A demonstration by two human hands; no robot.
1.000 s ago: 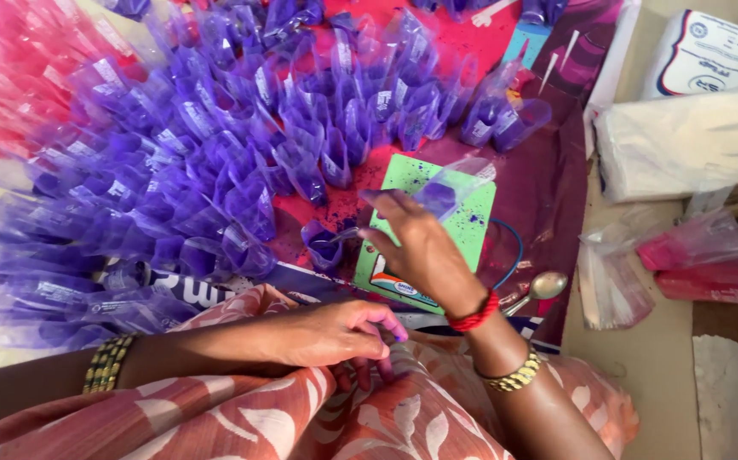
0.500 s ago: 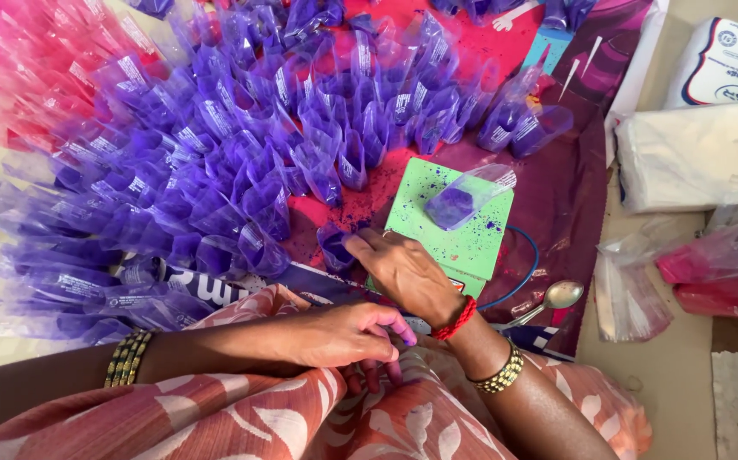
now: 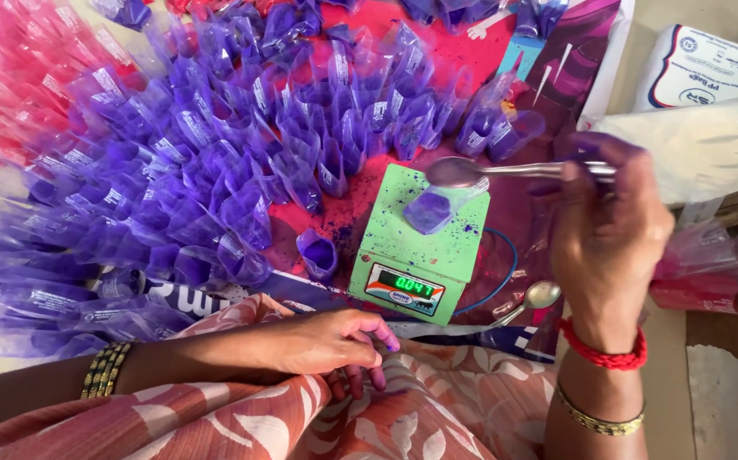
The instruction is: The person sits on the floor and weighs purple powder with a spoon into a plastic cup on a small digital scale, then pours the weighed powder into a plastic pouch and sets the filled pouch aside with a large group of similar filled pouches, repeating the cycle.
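Resting nearest on the patterned orange cloth over the lap, the left hand lies loosely curled with its fingers together, holding nothing; purple stains its fingertips and gold bangles circle the wrist. Beside it on the right, the right hand is raised, a red thread and a thin gold bracelet on its wrist, its purple-stained fingers pinched on the handle of a metal spoon. That spoon's bowl hangs just above the far end of the small green scale, which sits at the near edge of the printed sheet that carries the work. A little packet of purple powder lies on the scale's platform, and purple specks dust the green top. A second spoon lies just right of the scale's near corner. An open packet of purple powder stands just left of the scale. Farther off, filled purple packets spread across the sheet's middle, with pink ones at the far left corner. White sacks lie beyond the sheet's right edge.
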